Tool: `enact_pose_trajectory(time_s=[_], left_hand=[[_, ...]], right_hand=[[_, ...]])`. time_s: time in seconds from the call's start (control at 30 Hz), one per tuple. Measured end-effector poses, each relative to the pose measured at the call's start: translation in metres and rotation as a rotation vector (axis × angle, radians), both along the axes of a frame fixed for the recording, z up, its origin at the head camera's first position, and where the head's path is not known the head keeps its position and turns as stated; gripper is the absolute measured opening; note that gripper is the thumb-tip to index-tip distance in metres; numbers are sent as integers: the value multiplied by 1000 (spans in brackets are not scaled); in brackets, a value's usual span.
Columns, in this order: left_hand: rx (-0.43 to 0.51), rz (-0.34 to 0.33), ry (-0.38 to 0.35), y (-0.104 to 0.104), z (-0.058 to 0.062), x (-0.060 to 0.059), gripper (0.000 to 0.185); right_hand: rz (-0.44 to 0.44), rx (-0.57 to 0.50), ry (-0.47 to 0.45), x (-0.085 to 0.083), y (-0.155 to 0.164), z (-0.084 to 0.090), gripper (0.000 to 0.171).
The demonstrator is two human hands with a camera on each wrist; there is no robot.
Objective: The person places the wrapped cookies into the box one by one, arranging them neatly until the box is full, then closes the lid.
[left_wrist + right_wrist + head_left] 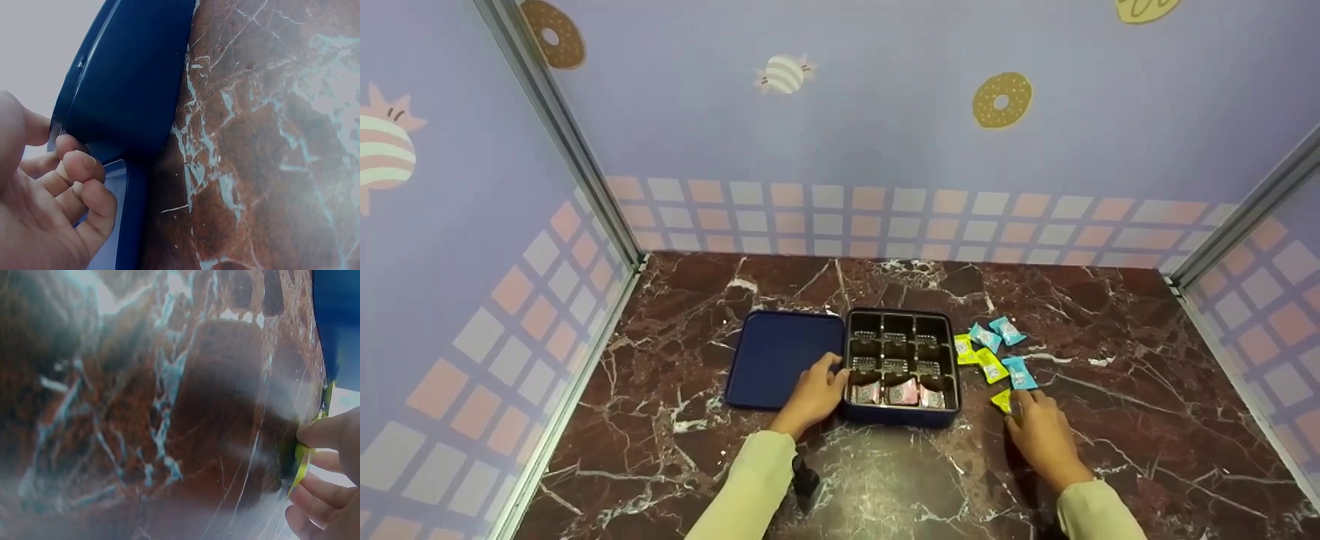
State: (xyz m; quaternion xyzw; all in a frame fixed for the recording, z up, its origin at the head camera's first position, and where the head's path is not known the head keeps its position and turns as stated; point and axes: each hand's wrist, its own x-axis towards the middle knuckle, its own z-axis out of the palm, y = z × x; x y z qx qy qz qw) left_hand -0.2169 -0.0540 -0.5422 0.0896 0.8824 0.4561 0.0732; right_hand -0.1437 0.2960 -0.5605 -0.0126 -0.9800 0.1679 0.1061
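My left hand (819,390) holds the left rim of a dark blue box (901,415), thumb and fingers at its wall. In the left wrist view the box wall (129,84) rises beside the fingertips. The box's black divided insert has pink-wrapped candies (901,392) in its front row; the compartments behind hold none. To the right, my right hand (1044,435) pinches a yellow wrapped candy (1002,400) at the table surface, and the right wrist view shows its yellow wrapper (302,467) between thumb and fingers. Two more yellow candies (992,366) and three blue candies (1019,373) lie just beyond.
A flat blue lid (784,360) lies against the box's left side, partly under the left hand. The marbled dark red table (675,465) is bounded by a patterned back wall (885,150) and side walls with metal edge strips.
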Motion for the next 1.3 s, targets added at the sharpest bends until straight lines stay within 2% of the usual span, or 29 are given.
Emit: enact_pose_trajectory(time_s=[0.4, 0.7, 1.03, 1.3], left_hand=[[-2, -4, -21, 0, -1, 0, 31], [13, -6, -5, -1, 1, 0, 32], [13, 5, 7, -2, -3, 2, 31], [12, 4, 6, 0, -1, 0, 31]], right_hand=[[19, -26, 90, -4, -1, 5, 26], [49, -48, 203, -11, -11, 12, 25], [77, -72, 236, -17, -19, 15, 25], [122, -60, 326, -23, -25, 22, 27]])
